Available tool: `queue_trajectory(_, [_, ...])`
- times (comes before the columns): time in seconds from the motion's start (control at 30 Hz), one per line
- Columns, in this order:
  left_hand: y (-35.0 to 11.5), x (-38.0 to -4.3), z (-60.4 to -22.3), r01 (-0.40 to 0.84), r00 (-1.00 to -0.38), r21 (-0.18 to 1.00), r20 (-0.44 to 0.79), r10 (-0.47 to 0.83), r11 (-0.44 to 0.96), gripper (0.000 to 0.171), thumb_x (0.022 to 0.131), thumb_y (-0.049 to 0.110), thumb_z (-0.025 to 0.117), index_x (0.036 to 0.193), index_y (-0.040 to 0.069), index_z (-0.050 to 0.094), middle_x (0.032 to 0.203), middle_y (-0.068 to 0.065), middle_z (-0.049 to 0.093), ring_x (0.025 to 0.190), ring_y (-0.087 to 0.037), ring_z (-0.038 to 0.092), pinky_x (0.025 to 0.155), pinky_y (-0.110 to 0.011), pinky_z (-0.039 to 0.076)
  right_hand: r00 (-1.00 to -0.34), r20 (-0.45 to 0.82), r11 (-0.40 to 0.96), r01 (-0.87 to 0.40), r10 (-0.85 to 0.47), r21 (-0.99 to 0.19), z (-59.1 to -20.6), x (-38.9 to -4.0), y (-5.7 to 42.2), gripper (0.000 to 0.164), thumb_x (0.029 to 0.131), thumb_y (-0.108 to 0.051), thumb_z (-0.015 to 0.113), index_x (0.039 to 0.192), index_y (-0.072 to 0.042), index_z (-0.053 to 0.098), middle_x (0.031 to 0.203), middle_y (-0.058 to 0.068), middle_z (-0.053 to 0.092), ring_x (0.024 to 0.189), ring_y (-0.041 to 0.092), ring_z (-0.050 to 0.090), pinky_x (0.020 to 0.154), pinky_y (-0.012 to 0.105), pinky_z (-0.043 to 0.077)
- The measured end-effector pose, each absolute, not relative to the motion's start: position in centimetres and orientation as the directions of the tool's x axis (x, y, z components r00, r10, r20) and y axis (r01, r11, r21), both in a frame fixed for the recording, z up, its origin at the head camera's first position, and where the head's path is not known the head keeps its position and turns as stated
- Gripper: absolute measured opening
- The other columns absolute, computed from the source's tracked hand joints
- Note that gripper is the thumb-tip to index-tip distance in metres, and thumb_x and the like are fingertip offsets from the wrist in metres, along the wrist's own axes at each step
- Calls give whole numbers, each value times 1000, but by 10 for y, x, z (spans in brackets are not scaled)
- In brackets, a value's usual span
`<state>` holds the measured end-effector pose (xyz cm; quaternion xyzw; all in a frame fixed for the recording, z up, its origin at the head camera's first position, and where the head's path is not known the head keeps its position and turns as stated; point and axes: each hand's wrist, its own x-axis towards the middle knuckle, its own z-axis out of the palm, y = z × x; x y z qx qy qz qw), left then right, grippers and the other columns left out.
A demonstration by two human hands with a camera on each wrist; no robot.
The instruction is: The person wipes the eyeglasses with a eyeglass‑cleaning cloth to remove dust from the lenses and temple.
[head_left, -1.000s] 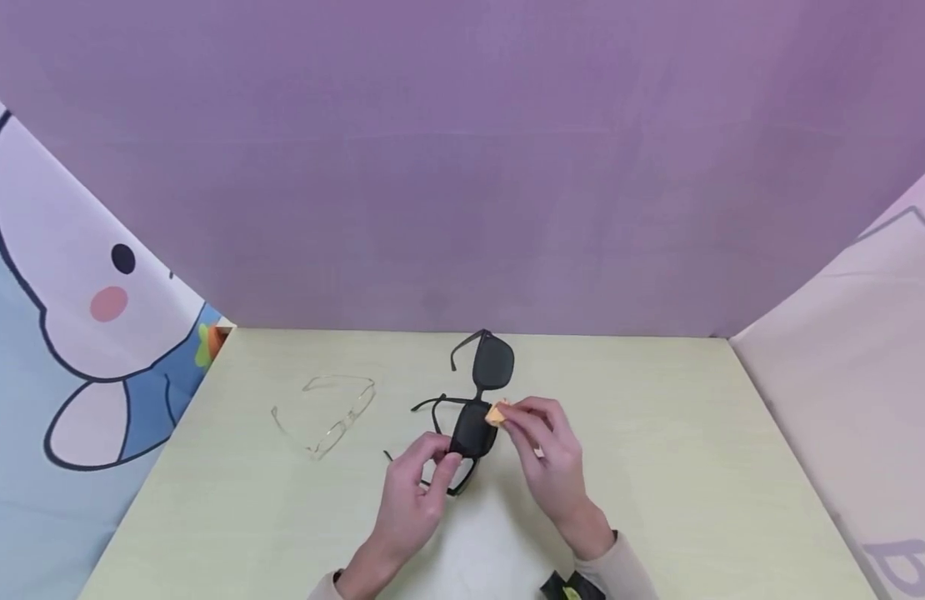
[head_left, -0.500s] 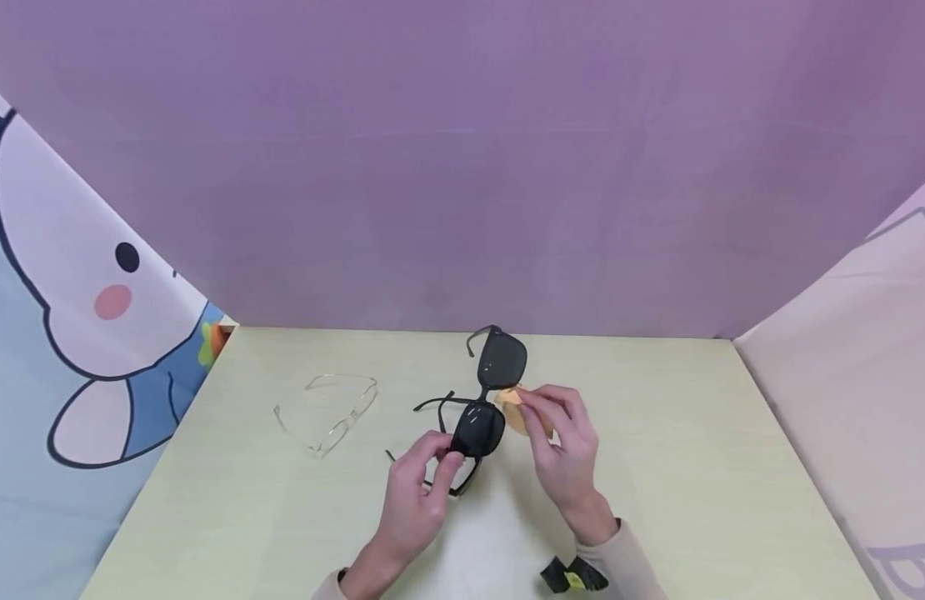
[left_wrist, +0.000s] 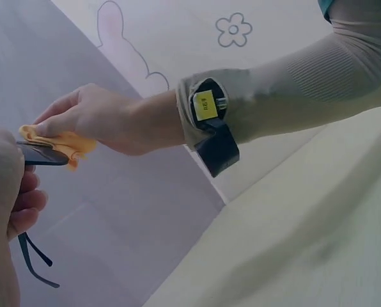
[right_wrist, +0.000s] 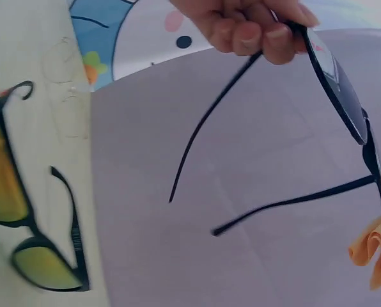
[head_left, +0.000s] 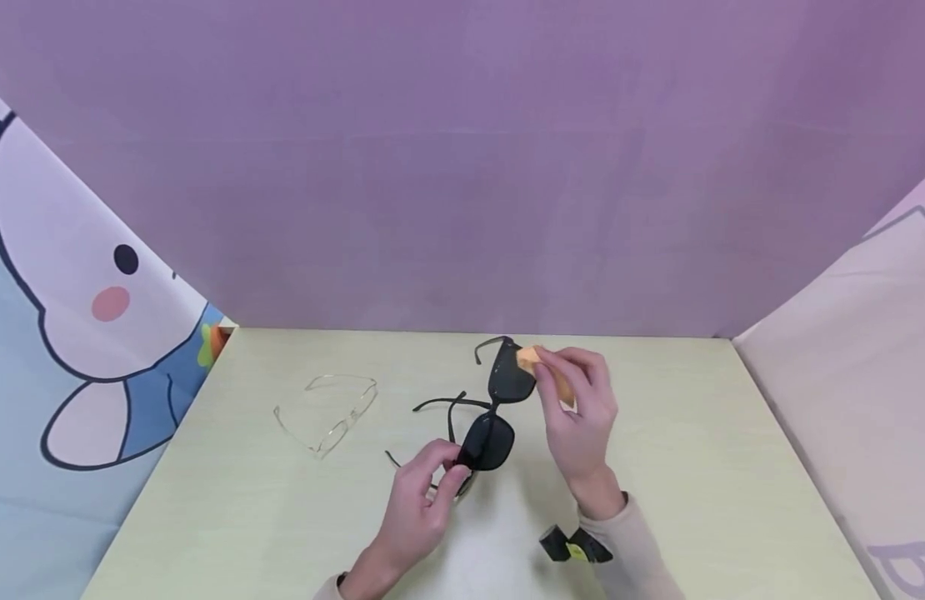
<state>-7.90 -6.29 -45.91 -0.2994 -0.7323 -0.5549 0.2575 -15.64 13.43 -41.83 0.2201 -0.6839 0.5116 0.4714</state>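
Observation:
In the head view my left hand (head_left: 421,500) grips black sunglasses (head_left: 489,442) by the outer edge of the near lens, above the table. My right hand (head_left: 582,417) pinches an orange cloth (head_left: 528,358) against the far lens. The left wrist view shows the cloth (left_wrist: 66,142) folded over the lens edge, with the right hand (left_wrist: 110,121) holding it. In the right wrist view the temples of the sunglasses (right_wrist: 337,89) hang spread, and the left hand (right_wrist: 254,29) holds the frame. Much of the far lens is hidden by the right hand and cloth.
Thin clear-framed glasses (head_left: 350,417) lie at left on the pale table (head_left: 695,458). A second black pair (right_wrist: 8,173), its lenses looking yellow in the right wrist view, lies on the table, partly hidden in the head view. A purple backdrop (head_left: 462,208) stands behind.
The right hand has moved the cloth from the near lens up and right to the far lens. The sunglasses have shifted slightly right and tilted; the left hand keeps its grip.

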Motion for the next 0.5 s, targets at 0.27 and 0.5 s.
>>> queue_trajectory(0.27, [-68,-82,-454,743,-668,648,727,156,167,23,89,-17,63,104,0,67,93,-10,68,80,-19,63,75,-21,55,-313,950,403,-871,-12,-282,-413,-149,128,24,100,-17,70,98,5,78,94,22,62,78,25,57,70,20,50])
queue_trajectory(0.5, [-67,-82,-455,751,-660,637,731,170,175,27,86,-18,65,104,1,67,93,-9,68,81,-18,62,75,-22,55,-307,951,440,-859,-33,-262,-407,-153,128,22,100,-15,70,99,5,78,94,21,61,77,25,57,64,21,49])
